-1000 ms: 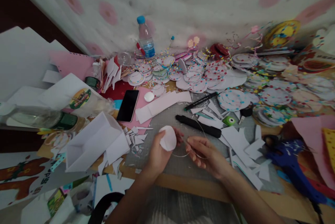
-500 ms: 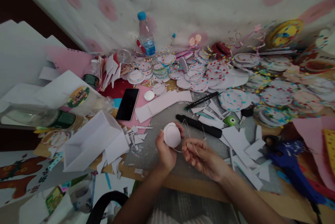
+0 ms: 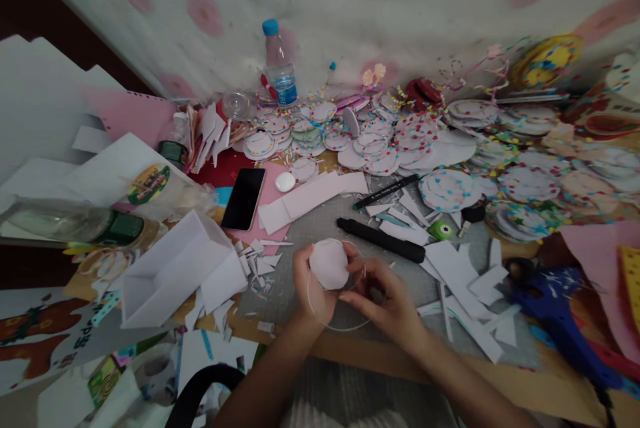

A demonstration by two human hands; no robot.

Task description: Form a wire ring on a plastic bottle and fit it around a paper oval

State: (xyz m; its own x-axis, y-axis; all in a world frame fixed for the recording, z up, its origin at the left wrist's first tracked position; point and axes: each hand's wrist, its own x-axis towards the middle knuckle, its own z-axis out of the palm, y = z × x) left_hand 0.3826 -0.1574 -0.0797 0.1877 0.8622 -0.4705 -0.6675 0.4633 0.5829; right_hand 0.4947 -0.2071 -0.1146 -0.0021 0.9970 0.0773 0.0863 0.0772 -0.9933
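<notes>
A round white paper disc (image 3: 329, 264) is held upright by my left hand (image 3: 313, 291), whose thumb and fingers close round its edges. A thin pale string (image 3: 345, 329) loops below the disc and across my left hand. Close to the disc's right edge, my right hand (image 3: 383, 298) has its fingers bent, with the string beside them. Whether its fingertips pinch the string is too small to make out. Behind the hands lies a thick black pen (image 3: 380, 239).
A phone (image 3: 244, 199), paper strips (image 3: 313, 201) and an open white box (image 3: 175, 271) are on the left. Paper offcuts (image 3: 470, 288), a green punch (image 3: 441, 231) and a blue glue gun (image 3: 555, 315) lie right. Stacked decorated discs (image 3: 370, 148) and a bottle (image 3: 281, 68) stand behind.
The string now hangs in a wide loop below the disc. My right hand has moved up against the disc's right edge, and the disc has turned slightly in my left hand.
</notes>
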